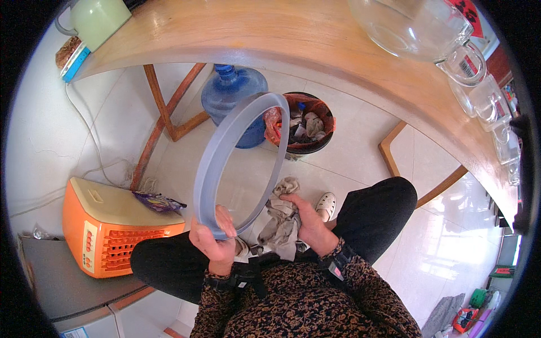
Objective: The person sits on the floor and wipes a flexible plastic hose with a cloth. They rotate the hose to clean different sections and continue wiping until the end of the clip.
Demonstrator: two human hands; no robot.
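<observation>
My left hand [213, 236] grips the lower rim of a translucent grey-blue plastic ring [206, 169], its thumb outside and its fingers over the edge. The ring stands tilted in the air above my lap, and the floor shows through its open middle. Bunched in my right hand [315, 228] is a crumpled, stained grey cloth [281, 217], just to the right of the ring. Part of the cloth hangs down below my fingers. The cloth's upper end lies close to the ring's right side; whether they touch I cannot tell.
A curved wooden table [253, 34] holds a glass pitcher [414, 29], glass mugs [486, 101] and a green mug [99, 21]. Beneath it stand a blue water jug [234, 88] and a bin [312, 148] with rubbish. An orange-and-cream appliance [118, 224] sits left of my knee.
</observation>
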